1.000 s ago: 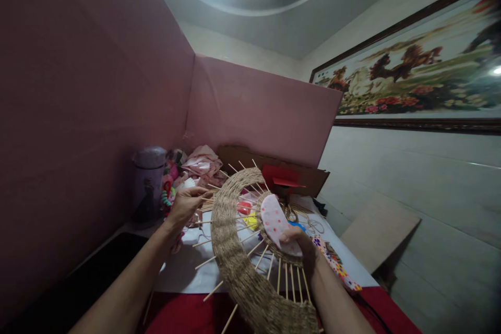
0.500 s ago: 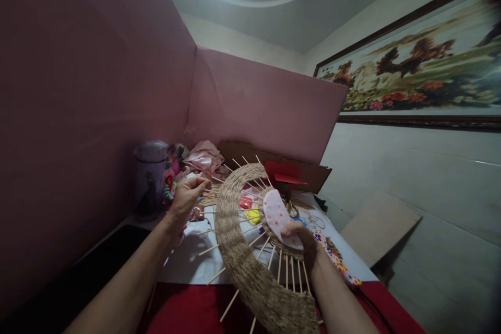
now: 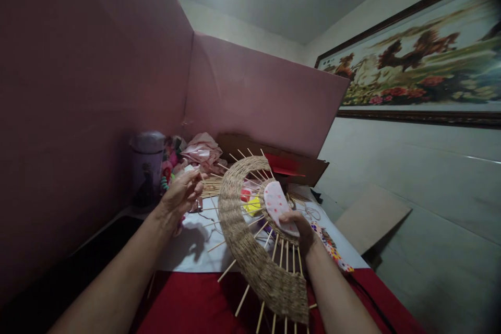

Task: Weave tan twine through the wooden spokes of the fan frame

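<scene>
My right hand [image 3: 303,227] grips a half-round woven fan frame by its inner end, the thumb pressed on a pink dotted cloth pad [image 3: 277,206]. Thin sticks spread out from this hub through a wide curved band of twisted straw cord [image 3: 238,219], and their bare ends poke past the outer edge. The fan frame is held tilted above the table. Left of the band, my left hand [image 3: 183,188] is raised with its fingers curled and the fingertips close together. Whatever lies between those fingertips is too small to make out.
Beyond the fan lie a bundle of sticks [image 3: 211,186], a yellow packet [image 3: 252,205] and crumpled pink paper [image 3: 202,150]. A purple container [image 3: 146,172] stands at the left by a pink partition [image 3: 254,94]. A flower-patterned strip [image 3: 332,250] lies right of my forearm. Red cloth [image 3: 188,302] covers the near edge.
My left hand has drawn back a little from the fan's outer edge, and its fingers have turned and loosened somewhat. My right hand keeps its hold on the fan frame. The view has shifted slightly.
</scene>
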The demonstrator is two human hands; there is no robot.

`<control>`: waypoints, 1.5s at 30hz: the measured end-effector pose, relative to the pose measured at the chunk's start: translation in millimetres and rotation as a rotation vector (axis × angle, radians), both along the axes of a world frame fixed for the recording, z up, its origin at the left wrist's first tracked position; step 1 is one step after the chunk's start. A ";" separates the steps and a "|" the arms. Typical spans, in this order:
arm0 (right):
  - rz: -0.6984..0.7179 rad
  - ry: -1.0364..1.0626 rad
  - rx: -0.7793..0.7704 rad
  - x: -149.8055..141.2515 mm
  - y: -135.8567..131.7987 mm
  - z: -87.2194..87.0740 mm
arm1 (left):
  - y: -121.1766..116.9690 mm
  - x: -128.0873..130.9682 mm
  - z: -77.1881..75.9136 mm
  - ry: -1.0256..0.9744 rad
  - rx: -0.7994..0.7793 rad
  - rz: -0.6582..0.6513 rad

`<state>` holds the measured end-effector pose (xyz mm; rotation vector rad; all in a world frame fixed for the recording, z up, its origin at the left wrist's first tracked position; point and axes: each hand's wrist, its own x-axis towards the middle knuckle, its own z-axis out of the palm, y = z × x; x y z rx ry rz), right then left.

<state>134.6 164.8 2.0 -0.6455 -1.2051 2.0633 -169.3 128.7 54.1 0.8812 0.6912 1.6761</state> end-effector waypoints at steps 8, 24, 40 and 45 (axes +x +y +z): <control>-0.058 0.039 0.026 0.5 4.4 -2.1 | 2.7 -1.1 -3.0 -0.073 -0.089 -0.064; -0.118 0.093 0.031 2.2 13.1 -5.8 | 6.5 12.9 -14.6 0.509 0.318 -0.130; -0.065 0.122 -0.002 -2.0 18.8 -6.4 | 2.4 28.3 -10.9 0.528 0.255 0.042; -0.062 0.129 -0.005 -3.8 19.0 -5.2 | 1.4 31.3 -17.5 0.458 0.185 -0.040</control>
